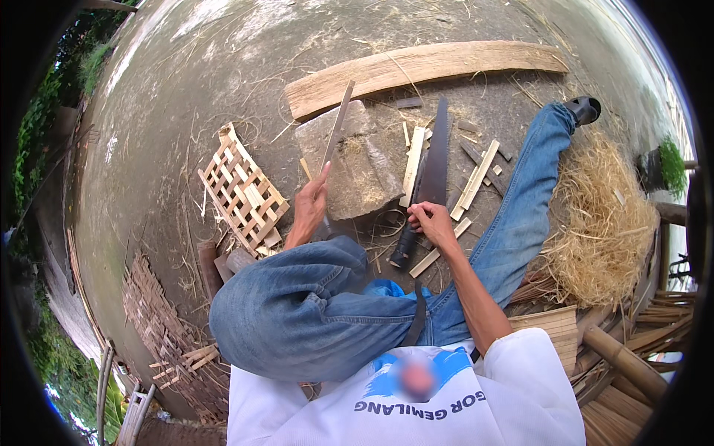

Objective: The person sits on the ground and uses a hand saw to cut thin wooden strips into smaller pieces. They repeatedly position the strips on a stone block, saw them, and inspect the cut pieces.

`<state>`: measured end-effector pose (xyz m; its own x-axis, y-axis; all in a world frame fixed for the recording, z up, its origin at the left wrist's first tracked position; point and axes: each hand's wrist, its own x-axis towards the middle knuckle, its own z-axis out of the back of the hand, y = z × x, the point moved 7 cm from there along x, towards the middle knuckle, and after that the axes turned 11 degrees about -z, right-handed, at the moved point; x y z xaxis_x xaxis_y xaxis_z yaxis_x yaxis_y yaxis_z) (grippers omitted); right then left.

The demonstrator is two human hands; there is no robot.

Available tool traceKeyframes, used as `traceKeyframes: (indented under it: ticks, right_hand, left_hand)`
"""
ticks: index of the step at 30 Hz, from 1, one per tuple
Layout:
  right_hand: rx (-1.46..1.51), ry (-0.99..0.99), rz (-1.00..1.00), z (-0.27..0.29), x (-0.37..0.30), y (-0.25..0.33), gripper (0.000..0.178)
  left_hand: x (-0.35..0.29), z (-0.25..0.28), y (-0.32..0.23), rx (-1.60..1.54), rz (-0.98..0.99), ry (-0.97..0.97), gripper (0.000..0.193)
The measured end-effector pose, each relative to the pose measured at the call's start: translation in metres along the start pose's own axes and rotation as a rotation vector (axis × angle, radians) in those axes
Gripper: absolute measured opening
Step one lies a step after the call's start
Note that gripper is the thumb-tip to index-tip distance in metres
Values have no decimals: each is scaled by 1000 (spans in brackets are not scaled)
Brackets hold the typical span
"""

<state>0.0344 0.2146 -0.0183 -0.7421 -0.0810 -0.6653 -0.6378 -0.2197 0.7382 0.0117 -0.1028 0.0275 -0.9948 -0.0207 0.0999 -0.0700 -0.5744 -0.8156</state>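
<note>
My left hand (308,206) is closed round a flat bamboo strip (339,123), which slants up over the left part of a rough stone block (343,167). A short pale piece (305,168) shows beside that hand. My right hand (433,221) has its fingers curled together; what they hold, if anything, is hidden. Just under it lies a dark, wrapped tool handle (404,248). Beyond the fingers, a broad dark blade (437,156), tapering like a handsaw's, points away. Pale split bamboo pieces (413,167) lie left of the blade, and more bamboo slats (476,178) lie right of it.
A long curved plank (424,68) lies behind the stone. To the left are a woven bamboo panel (242,186) and a darker, worn woven mat (171,327). A heap of shavings (601,223) sits right of my outstretched leg (520,193). Bamboo poles (623,363) stand near, at right.
</note>
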Motion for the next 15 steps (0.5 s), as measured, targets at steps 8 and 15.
traceKeyframes:
  ticks: [8, 15]
  right_hand:
    - [-177, -357, 75, 52, 7, -15, 32]
    - [-298, -892, 37, 114, 29, -38, 47]
  left_hand:
    - [2, 3, 15, -75, 102, -103, 47]
    - [-8, 9, 26, -104, 229, -144, 53]
